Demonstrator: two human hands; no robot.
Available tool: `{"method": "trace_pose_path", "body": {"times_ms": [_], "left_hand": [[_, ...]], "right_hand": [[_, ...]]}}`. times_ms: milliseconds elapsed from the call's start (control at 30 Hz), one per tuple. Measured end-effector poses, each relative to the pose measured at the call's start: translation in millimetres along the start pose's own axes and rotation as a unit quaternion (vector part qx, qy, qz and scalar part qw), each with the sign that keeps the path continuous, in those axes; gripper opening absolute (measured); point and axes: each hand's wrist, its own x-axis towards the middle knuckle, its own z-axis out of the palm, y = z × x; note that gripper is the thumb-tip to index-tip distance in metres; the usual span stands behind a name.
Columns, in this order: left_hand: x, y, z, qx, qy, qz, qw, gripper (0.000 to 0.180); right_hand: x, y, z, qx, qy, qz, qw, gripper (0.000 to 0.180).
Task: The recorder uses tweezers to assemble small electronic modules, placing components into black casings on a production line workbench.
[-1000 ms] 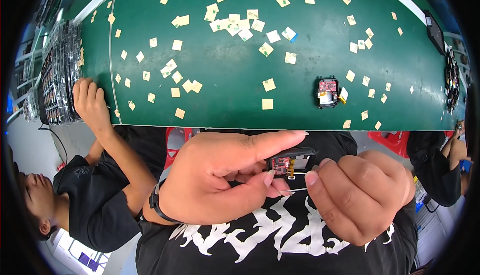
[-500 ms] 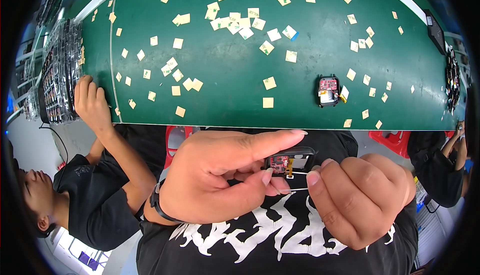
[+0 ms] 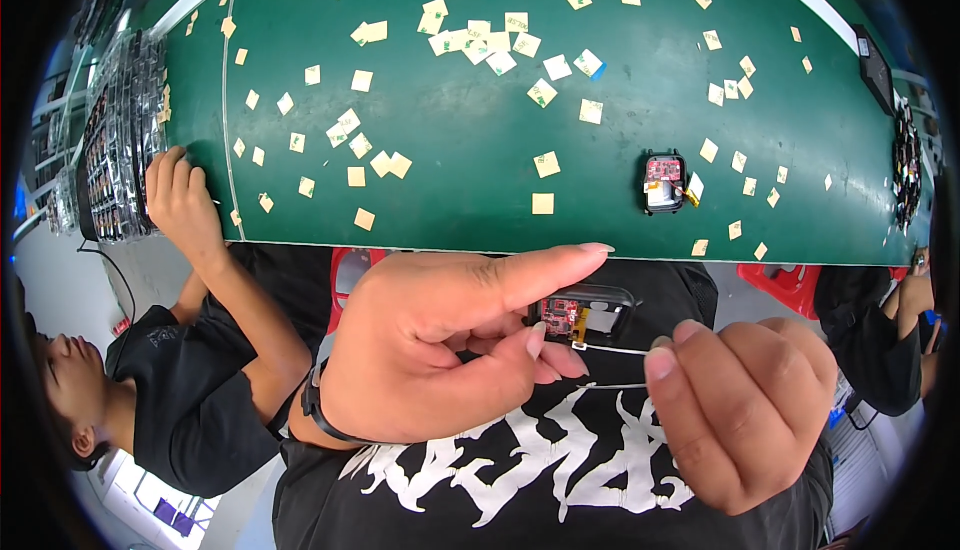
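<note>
My left hand [image 3: 440,350] is closed round a small black plastic case [image 3: 625,302], in front of my chest. Inside the case are a red circuit board [image 3: 560,320] and a pale, flat area to its right. A yellow-orange flex strip [image 3: 580,325] bends over the case's near edge and ends in a small white tip. My right hand [image 3: 745,415] pinches a pair of thin metal tweezers [image 3: 618,386], its two prongs spread apart. The upper prong reaches the flex strip's end; the lower one points at my left fingertips. Whether the upper prong touches the strip, I cannot tell.
A similar open case [image 3: 664,182] with a red board lies on the green table [image 3: 450,130]. Many cream paper squares [image 3: 543,204] are scattered there. Stacked clear trays [image 3: 120,140] stand at the left, beside a co-worker's hand [image 3: 185,200]. Red stools [image 3: 780,285] stand below the edge.
My right hand has shifted to the right and slightly down, and the tweezers' prongs look wider apart. The case is now less covered by my right fingers.
</note>
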Motion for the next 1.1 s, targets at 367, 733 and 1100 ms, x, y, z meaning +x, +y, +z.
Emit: {"method": "trace_pose_path", "body": {"times_ms": [367,733,1100], "left_hand": [[-5,-8,2,0.073,0.010,0.069,0.995,0.048],[-4,-8,0,0.086,0.005,0.098,0.991,0.050],[-5,-9,-1,0.083,0.010,0.087,0.993,0.049]], "right_hand": [[5,4,20,-0.027,0.021,-0.068,0.997,0.025],[-1,-6,19,-0.012,0.018,-0.041,0.999,0.025],[6,-16,10,-0.070,-0.023,0.023,0.997,0.027]]}}
